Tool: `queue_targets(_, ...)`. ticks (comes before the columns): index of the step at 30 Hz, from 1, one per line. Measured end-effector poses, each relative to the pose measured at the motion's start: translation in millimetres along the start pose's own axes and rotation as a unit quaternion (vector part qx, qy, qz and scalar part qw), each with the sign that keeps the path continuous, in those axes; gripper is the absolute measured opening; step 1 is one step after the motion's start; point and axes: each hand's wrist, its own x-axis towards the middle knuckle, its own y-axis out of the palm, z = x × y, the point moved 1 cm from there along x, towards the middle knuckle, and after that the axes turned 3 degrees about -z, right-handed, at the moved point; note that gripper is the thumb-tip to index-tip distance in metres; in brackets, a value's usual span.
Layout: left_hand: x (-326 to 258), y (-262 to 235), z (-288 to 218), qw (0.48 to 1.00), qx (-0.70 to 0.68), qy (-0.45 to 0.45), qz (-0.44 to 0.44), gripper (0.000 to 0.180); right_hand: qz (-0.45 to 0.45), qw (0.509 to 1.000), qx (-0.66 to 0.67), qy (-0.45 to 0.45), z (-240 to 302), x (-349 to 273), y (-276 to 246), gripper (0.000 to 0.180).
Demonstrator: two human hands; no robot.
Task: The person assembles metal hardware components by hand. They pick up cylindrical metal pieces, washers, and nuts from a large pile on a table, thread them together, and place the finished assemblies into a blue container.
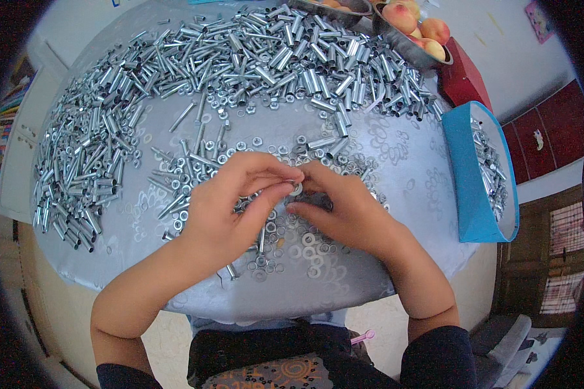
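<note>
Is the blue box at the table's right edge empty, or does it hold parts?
It holds parts. The blue box is open-topped, and silver metal pieces lie inside along its pale floor; it is not full.

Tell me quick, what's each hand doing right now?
Left hand: fingers pinched shut on a small washer.
Right hand: fingertips closed on the same washer from the other side.

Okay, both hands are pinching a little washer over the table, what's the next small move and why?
Probably slide the washer further along the small metal part pinched between the left hand and the right hand. The washer sits right at the fingertips where both hands meet, so it looks only partly seated. Loose nuts and washers lie just below, and the blue box waits to the right.
</note>
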Motion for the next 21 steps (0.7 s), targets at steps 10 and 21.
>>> queue_targets(10,5.7,-1.6,-5.1,0.990,-0.013,-0.140,0.014,0.015,-0.008,0.999,-0.036,-0.013,-3.2,0.3,1.0,0.035)
queue_targets(21,10.8,-4.9,-4.7,0.993,0.034,-0.108,0.037,0.014,-0.010,0.998,-0.051,-0.032,-4.9,-1.1,3.7,0.032)
